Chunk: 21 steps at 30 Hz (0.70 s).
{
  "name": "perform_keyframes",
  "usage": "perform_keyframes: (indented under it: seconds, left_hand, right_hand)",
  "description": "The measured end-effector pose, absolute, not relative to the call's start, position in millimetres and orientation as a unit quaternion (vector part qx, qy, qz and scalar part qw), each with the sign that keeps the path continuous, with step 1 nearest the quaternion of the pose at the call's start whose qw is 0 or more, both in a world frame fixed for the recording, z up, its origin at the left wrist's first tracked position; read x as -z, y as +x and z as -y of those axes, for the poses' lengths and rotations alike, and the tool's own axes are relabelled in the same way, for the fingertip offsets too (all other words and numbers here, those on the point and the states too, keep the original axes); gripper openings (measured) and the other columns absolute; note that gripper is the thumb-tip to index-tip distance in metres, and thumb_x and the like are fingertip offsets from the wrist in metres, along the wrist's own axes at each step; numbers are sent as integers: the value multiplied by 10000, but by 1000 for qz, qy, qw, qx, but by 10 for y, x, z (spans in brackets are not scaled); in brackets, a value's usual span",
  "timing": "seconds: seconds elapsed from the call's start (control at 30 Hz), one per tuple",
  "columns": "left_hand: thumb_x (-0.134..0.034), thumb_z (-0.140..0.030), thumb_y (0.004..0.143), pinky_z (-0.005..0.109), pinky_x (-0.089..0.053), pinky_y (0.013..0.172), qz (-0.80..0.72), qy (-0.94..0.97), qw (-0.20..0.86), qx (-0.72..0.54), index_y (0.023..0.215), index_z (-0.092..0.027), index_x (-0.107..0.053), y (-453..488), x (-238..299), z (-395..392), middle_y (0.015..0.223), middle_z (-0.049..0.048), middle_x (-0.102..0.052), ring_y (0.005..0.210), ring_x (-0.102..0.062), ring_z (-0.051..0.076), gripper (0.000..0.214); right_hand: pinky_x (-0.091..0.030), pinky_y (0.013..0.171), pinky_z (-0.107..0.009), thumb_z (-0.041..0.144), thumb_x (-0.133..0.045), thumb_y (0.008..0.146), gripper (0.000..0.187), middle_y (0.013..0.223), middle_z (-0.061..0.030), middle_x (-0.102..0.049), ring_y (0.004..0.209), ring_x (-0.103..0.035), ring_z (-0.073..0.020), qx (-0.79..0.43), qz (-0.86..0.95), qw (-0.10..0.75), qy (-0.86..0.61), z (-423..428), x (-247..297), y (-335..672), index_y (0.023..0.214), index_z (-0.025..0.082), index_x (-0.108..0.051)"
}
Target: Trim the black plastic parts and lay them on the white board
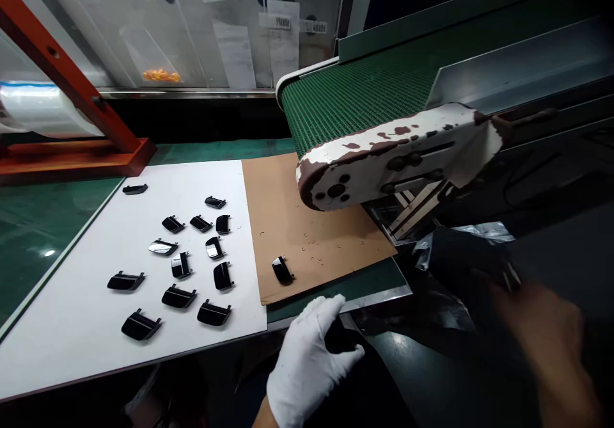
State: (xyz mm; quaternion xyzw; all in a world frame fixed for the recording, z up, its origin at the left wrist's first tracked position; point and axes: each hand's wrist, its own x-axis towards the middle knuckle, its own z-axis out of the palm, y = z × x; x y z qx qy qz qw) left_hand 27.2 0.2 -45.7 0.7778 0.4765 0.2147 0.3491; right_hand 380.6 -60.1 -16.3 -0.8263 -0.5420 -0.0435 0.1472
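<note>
My left hand, in a white glove, hovers at the table's front edge with thumb and fingers apart, holding nothing. Just beyond it, a small glossy black plastic part lies on the brown cardboard. Far to the right, my bare right hand is smeared by motion. Its fingers appear closed around a dark thing with a metallic glint, too blurred to name. That hand is beside a dark bag with shiny plastic edges.
Several similar black parts lie spread over a white sheet. A green conveyor belt with a chipped white end plate overhangs the cardboard. An orange stand holds a clear film roll. Behind are clear panels.
</note>
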Motion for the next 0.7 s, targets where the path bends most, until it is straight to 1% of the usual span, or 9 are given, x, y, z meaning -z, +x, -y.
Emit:
perform_keyframes:
  seconds: [0.07, 0.13, 0.23, 0.3, 0.37, 0.47, 0.53, 0.6, 0.7]
  left_hand:
    - [-813, -318, 668, 467, -469, 1024, -464, 766, 366, -254, 1274, -179, -566, 237, 394, -22, 1264, 111, -626, 1215, -545, 312, 669]
    - [-826, -318, 652, 443, -477, 1020, -444, 757, 380, -294, 1257, -176, -578, 242, 323, -31, 1244, 103, -640, 1188, -570, 296, 669]
    - [-862, -278, 599, 366, -503, 997, -422, 739, 401, -341, 1212, -171, -607, 285, 220, -37, 1193, 85, -669, 1122, -617, 259, 672]
    - [-882, -258, 563, 318, -515, 974, -414, 728, 412, -358, 1190, -164, -618, 305, 176, -35, 1168, 78, -679, 1081, -638, 241, 687]
    - [-891, -270, 548, 304, -518, 965, -408, 726, 418, -363, 1187, -155, -621, 303, 156, -21, 1160, 80, -682, 1056, -648, 238, 704]
    - [-884, -331, 559, 327, -515, 969, -414, 722, 417, -365, 1198, -149, -619, 266, 141, 16, 1162, 92, -679, 1043, -651, 253, 716]
    - [-880, -361, 560, 347, -508, 978, -424, 715, 417, -368, 1201, -160, -620, 234, 123, 44, 1159, 91, -679, 1037, -652, 262, 721]
    - [-887, -368, 547, 349, -509, 975, -425, 704, 427, -376, 1216, -180, -611, 210, 98, 68, 1149, 77, -683, 1024, -656, 260, 748]
    - [-892, -335, 545, 307, -530, 937, -402, 685, 453, -405, 1255, -213, -573, 195, 63, 91, 1123, 44, -690, 990, -669, 232, 788]
  right_hand:
    - [-383, 328, -411, 591, -490, 816, 609, 505, -192, -635, 320, -579, -352, 36, 486, 131, -864, 503, 104, 3969, 1073, 61, -645]
    - [-450, 392, -411, 585, -383, 870, 563, 587, -196, -670, 434, -645, -348, -2, 467, 138, -873, 430, 95, 3889, 1022, 111, -648]
    - [-531, 575, -322, 522, -321, 926, 426, 732, -94, -704, 655, -699, -253, -119, 526, 180, -822, 381, 100, 3441, 1029, 222, -605]
    - [-505, 517, -280, 540, -334, 920, 407, 672, -23, -662, 522, -620, -184, -216, 584, 201, -756, 364, 34, 3043, 985, 234, -594]
    - [-503, 594, -271, 469, -320, 952, 352, 763, -25, -668, 601, -611, -164, -346, 637, 222, -652, 337, -110, 2666, 940, 227, -575]
    - [-472, 618, -275, 471, -266, 967, 403, 739, -11, -627, 667, -607, -170, -369, 703, 181, -580, 289, -362, 2268, 836, 233, -564]
    - [-476, 627, -306, 650, -337, 881, 477, 775, -23, -640, 686, -614, -199, -330, 741, 161, -562, 266, -466, 2128, 844, 231, -563]
    - [-475, 610, -327, 773, -508, 703, 560, 769, -31, -648, 677, -618, -225, -292, 761, 127, -565, 247, -502, 2053, 805, 223, -545]
    - [-444, 550, -331, 740, -696, 536, 589, 712, -25, -640, 632, -611, -242, -268, 771, 50, -576, 208, -495, 1992, 747, 223, -510]
